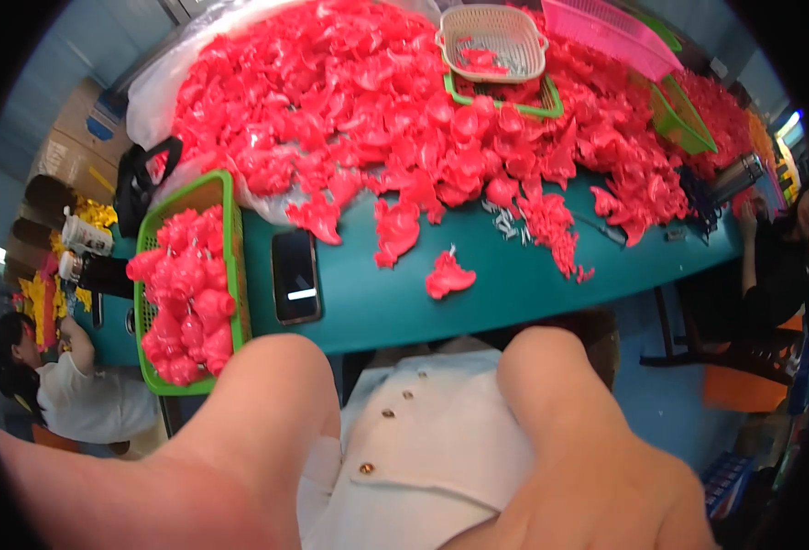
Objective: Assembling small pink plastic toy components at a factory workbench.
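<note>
Both my bare arms are bent, close to the camera, elbows toward the table. My left hand [130, 495] is cut off by the lower left rim; its fingers are hidden. The back of my right hand [606, 500] shows at the lower right, fingers out of view. I cannot see anything held. Beside my left elbow stands a green basket [238, 266] of glossy red rounded plastic parts [185, 293]. A black phone [295, 277] lies right of it. One loose red curved piece [448, 276] lies near the table's front edge.
A large heap of red plastic shells [359, 101] covers the far part of the green table [368, 312]. A cream basket [491, 14] rests on a green one there. Small grey parts [505, 223] lie before it. Other people sit at far left [102, 399] and far right [753, 266].
</note>
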Tool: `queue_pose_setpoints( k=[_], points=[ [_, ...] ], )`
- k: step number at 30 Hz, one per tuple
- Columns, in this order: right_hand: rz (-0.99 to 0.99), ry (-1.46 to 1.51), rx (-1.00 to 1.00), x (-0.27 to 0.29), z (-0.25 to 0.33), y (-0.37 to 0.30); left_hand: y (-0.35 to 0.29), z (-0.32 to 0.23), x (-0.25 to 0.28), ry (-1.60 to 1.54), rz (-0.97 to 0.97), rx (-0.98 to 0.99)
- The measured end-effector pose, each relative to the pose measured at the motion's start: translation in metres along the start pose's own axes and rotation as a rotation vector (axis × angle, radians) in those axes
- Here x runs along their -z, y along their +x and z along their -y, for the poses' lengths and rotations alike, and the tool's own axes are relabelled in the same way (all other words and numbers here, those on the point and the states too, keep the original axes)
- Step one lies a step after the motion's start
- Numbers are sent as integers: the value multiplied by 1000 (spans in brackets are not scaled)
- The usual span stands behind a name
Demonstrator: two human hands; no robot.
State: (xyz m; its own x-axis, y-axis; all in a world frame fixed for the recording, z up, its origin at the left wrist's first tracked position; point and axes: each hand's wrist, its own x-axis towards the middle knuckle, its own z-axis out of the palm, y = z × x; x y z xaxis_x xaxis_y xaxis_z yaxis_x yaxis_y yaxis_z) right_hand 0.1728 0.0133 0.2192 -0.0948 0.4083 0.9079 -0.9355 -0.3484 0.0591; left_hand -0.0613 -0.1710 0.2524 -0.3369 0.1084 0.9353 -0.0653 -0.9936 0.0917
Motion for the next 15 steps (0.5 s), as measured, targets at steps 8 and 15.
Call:
queue_pose_setpoints(
  k=[8, 15],
  points=[
    [147, 124, 32, 6, -3, 5, 8, 18, -11, 37, 72, -48],
    [272, 268, 0, 14, -16, 13, 8, 22, -14, 113, 94, -123]
  ],
)
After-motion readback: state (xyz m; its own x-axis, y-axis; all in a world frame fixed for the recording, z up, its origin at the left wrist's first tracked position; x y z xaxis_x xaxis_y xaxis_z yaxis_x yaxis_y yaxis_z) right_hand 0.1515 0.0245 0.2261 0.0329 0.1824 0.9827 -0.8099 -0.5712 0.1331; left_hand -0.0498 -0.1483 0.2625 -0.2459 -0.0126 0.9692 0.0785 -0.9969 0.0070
